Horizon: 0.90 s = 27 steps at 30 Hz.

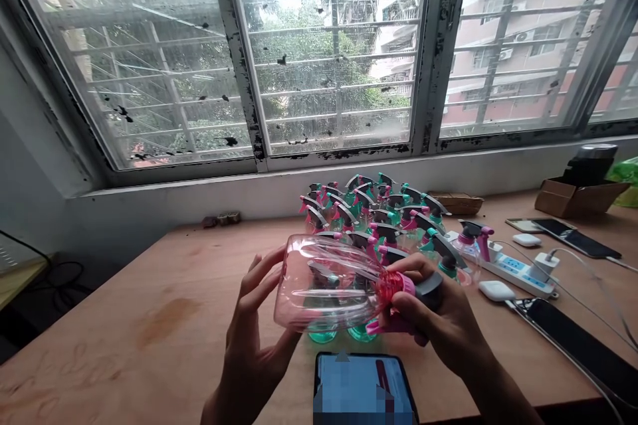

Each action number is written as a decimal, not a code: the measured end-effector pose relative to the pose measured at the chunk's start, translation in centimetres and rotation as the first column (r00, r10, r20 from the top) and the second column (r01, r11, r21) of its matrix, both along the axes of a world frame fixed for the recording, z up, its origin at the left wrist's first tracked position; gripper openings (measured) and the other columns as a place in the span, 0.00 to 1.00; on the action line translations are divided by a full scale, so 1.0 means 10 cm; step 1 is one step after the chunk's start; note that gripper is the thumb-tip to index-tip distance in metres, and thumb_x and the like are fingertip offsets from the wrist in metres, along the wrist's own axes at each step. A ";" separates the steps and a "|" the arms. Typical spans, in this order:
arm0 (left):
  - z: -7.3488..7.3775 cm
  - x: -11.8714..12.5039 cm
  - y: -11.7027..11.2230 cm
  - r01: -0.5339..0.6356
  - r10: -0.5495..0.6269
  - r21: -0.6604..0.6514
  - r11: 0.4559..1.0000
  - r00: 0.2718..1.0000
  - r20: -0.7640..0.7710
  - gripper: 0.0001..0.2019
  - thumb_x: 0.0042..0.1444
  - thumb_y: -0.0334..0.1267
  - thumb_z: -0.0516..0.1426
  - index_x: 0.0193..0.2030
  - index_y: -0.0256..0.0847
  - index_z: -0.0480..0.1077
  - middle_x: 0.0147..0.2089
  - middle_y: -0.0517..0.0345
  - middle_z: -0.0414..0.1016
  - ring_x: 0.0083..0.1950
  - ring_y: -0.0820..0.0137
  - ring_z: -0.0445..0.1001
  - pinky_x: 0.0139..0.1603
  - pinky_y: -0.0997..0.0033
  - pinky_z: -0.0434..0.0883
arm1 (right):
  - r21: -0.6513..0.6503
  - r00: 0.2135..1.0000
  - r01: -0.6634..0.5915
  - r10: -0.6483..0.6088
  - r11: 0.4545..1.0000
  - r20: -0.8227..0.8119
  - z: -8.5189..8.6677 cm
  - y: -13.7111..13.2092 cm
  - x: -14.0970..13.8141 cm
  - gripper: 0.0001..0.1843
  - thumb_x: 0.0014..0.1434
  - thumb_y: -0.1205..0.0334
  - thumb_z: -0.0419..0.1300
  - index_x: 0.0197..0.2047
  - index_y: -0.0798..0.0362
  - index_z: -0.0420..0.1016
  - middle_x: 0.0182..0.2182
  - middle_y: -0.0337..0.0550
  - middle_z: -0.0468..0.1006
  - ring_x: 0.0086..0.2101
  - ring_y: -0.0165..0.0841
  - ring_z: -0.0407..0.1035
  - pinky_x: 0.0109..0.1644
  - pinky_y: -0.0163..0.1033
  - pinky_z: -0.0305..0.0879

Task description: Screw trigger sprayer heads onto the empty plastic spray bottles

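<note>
A clear pink spray bottle (329, 285) lies sideways in the air above the table, its base to the left and its pink-and-grey trigger head to the right. My right hand (433, 309) grips it around the neck and trigger head. At the base end, my left hand (262, 319) holds the bottle between the fingers above and the thumb below. Behind it, several spray bottles (366, 199) with pink or green heads stand close together. Green bottle bases show below and through the held bottle. A tablet or phone (366, 388) with a lit, partly blurred screen lies below my hands.
On the wooden table (124, 279), a power strip (518, 272) with plugs and cables stands at right. A dark phone (581, 345), another phone (573, 238) and white earbud cases (497, 290) lie around it. Farther back is a cardboard box (581, 198). Barred windows (333, 53) rise behind.
</note>
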<state>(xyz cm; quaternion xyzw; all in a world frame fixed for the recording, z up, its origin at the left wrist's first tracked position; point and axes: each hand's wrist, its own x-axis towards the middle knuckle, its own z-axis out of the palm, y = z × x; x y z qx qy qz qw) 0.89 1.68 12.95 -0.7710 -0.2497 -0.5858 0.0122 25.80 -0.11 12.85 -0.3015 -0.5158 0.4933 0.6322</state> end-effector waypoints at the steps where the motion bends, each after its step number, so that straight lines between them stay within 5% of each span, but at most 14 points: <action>1: 0.00 -0.01 0.00 0.033 -0.033 -0.015 0.999 0.999 0.009 0.37 0.54 0.34 0.70 0.67 0.49 0.61 0.71 0.46 0.64 0.73 0.53 0.63 0.75 0.38 0.58 | 0.008 1.000 0.005 -0.005 1.000 -0.007 0.00 0.00 0.00 0.17 0.55 0.52 0.75 0.41 0.51 0.75 0.25 0.34 0.81 0.22 0.28 0.79 0.17 0.20 0.64; 4: 0.00 -0.02 -0.01 0.137 -0.131 -0.069 0.988 0.988 0.076 0.37 0.50 0.41 0.72 0.64 0.50 0.63 0.72 0.47 0.62 0.72 0.53 0.63 0.70 0.47 0.69 | 0.024 1.000 0.010 -0.010 1.000 -0.005 0.01 0.00 -0.01 0.17 0.54 0.54 0.76 0.40 0.51 0.76 0.26 0.34 0.80 0.23 0.27 0.79 0.18 0.19 0.64; 8: 0.04 -0.02 -0.01 0.126 -0.124 -0.038 0.991 0.991 0.059 0.30 0.59 0.29 0.66 0.65 0.52 0.63 0.73 0.51 0.62 0.74 0.60 0.62 0.68 0.54 0.72 | -0.009 0.999 -0.041 0.041 0.999 0.001 0.00 0.01 -0.01 0.17 0.56 0.52 0.75 0.42 0.50 0.76 0.25 0.34 0.81 0.22 0.28 0.80 0.17 0.18 0.64; 11: 0.06 -0.03 -0.01 0.083 -0.083 -0.012 0.996 0.996 0.011 0.31 0.61 0.25 0.63 0.67 0.52 0.61 0.73 0.50 0.62 0.72 0.58 0.64 0.71 0.47 0.68 | -0.023 0.998 -0.069 0.069 0.997 0.005 -0.01 0.01 0.00 0.17 0.56 0.52 0.75 0.41 0.51 0.76 0.25 0.35 0.81 0.23 0.29 0.80 0.18 0.19 0.67; 16: 0.04 -0.05 -0.01 0.093 -0.090 -0.063 0.994 0.995 0.042 0.35 0.53 0.36 0.71 0.64 0.51 0.63 0.72 0.48 0.65 0.73 0.53 0.64 0.78 0.32 0.46 | 0.004 0.999 -0.025 0.025 1.000 0.021 -0.02 0.00 -0.02 0.17 0.54 0.54 0.76 0.41 0.50 0.76 0.27 0.35 0.81 0.25 0.30 0.81 0.19 0.20 0.67; 23: 0.05 0.00 0.00 0.014 -0.014 0.020 1.000 1.000 0.008 0.32 0.57 0.24 0.66 0.65 0.51 0.63 0.70 0.51 0.68 0.72 0.57 0.65 0.77 0.33 0.52 | 0.011 0.999 0.043 -0.043 0.999 0.018 -0.03 0.02 0.01 0.17 0.58 0.51 0.72 0.44 0.49 0.73 0.24 0.35 0.83 0.20 0.28 0.77 0.15 0.20 0.61; 27: 0.01 0.01 0.00 -0.015 0.016 -0.038 0.999 1.000 0.027 0.37 0.50 0.32 0.72 0.64 0.48 0.63 0.70 0.46 0.68 0.72 0.52 0.65 0.77 0.31 0.48 | -0.002 0.995 -0.001 0.001 1.000 0.099 -0.03 0.03 0.03 0.16 0.57 0.54 0.73 0.43 0.49 0.74 0.26 0.37 0.83 0.24 0.30 0.80 0.16 0.19 0.62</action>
